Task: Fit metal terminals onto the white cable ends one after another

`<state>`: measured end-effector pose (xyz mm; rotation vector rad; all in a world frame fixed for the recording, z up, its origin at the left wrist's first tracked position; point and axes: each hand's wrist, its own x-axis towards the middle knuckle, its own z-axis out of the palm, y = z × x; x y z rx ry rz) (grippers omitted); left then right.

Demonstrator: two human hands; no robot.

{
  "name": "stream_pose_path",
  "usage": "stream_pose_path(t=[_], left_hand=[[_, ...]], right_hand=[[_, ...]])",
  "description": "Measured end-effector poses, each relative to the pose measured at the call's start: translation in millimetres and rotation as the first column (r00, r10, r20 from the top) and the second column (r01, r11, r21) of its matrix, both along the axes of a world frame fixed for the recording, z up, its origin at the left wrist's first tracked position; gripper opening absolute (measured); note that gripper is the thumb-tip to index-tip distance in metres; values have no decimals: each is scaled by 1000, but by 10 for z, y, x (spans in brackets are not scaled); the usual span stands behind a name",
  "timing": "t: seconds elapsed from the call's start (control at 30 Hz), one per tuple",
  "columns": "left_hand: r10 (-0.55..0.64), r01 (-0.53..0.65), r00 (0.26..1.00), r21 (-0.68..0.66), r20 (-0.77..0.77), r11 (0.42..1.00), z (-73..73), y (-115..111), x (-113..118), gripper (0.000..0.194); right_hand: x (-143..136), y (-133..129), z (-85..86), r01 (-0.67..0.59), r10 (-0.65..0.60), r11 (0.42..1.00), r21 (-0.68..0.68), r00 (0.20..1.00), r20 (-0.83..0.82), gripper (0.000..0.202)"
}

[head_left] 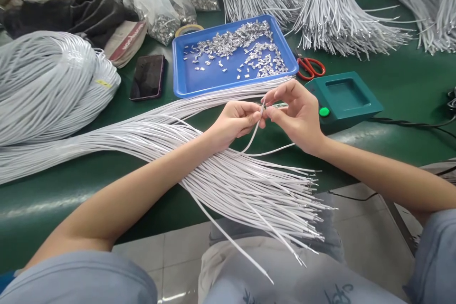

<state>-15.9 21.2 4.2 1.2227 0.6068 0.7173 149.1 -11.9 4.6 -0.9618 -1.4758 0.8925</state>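
Note:
My left hand (pixel 238 124) is closed in a pinch on a white cable (pixel 253 138), close to its end. My right hand (pixel 299 115) has its thumb and index finger at the tip of the same cable; the fingers partly hide that tip, and any small part on it is too small to make out. The cable curves down from my fingers towards a large bundle of white cables (pixel 245 180). This bundle lies under my left forearm, its loose ends hanging over the table's front edge. Just beyond my hands is a blue tray (pixel 213 84) with many small metal terminals (pixel 231 40).
A green device (pixel 351 99) with a bright green button stands right of my right hand, near red-handled scissors (pixel 310 68). A phone (pixel 147 77) and a thick cable coil (pixel 53 85) lie left. Behind are bags of metal parts (pixel 162 26) and more cable bundles (pixel 342 14).

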Motion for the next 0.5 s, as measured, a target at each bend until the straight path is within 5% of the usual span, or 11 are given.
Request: stream_pose_path(t=[0.5], left_hand=[[62, -68, 997, 189, 37, 980, -86, -15, 17, 33]], right_hand=[[19, -5, -2, 11, -12, 1000, 29, 999, 33, 17]])
